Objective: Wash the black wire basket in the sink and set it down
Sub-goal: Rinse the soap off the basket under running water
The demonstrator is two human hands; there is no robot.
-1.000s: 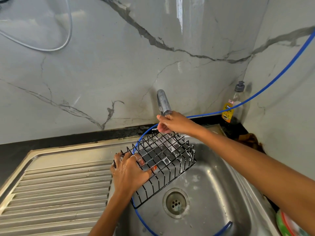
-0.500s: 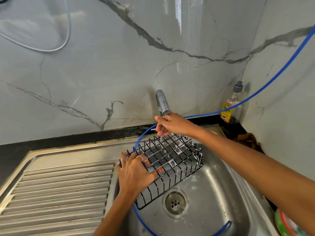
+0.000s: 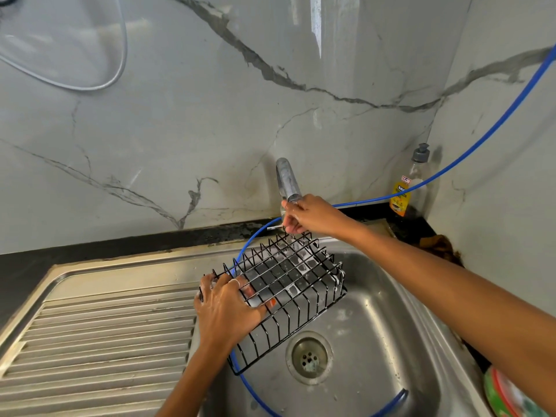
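The black wire basket (image 3: 288,293) hangs tilted over the steel sink (image 3: 382,335), soap film caught in its mesh. My left hand (image 3: 228,308) grips its near left side, fingers hooked through the wires. At the back, my right hand (image 3: 307,215) is curled round the tip of the chrome tap (image 3: 287,179), just above the basket's far edge. A thin stream of water seems to fall from there onto the mesh.
A blue hose (image 3: 469,152) runs from the right wall past the tap and loops through the sink bowl. The drain (image 3: 310,356) sits under the basket's near corner. A ribbed drainboard (image 3: 99,341) lies left. A soap bottle (image 3: 409,185) stands in the back right corner.
The basket has shifted slightly to the right and further under the tap. My right hand stays at the tap tip, my left keeps its grip.
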